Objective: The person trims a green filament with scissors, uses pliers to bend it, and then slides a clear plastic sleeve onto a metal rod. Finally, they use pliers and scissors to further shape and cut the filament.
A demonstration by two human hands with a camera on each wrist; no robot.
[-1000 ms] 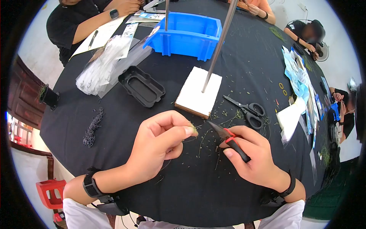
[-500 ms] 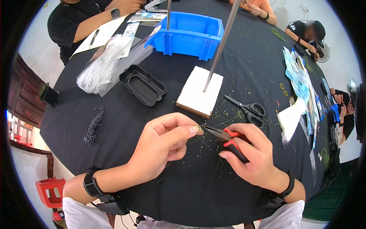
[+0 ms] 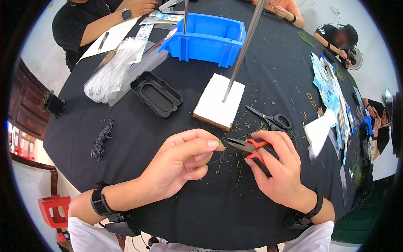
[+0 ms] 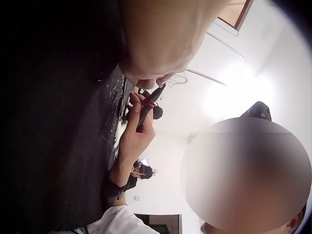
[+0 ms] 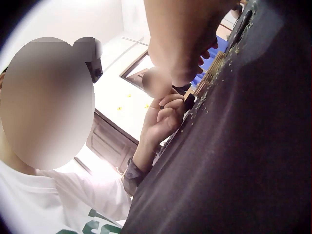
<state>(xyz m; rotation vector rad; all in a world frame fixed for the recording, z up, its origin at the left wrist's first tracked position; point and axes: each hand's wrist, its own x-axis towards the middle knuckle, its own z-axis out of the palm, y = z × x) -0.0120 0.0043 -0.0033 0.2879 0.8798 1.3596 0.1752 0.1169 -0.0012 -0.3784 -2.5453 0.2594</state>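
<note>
In the head view, the left hand point(image 3: 179, 160) is pinching a tiny yellow-green scrap point(image 3: 220, 144) at its fingertips, while the right hand point(image 3: 279, 168) is gripping slim metal pliers with red-and-black handles point(image 3: 248, 146). Their long axis is pointing leftward and slightly away from the person, tips just beside the scrap; contact I cannot tell. In the left wrist view, the pliers are slanting toward the left fingertips. In the right wrist view, the left fingers are curling; the pliers are not showing.
</note>
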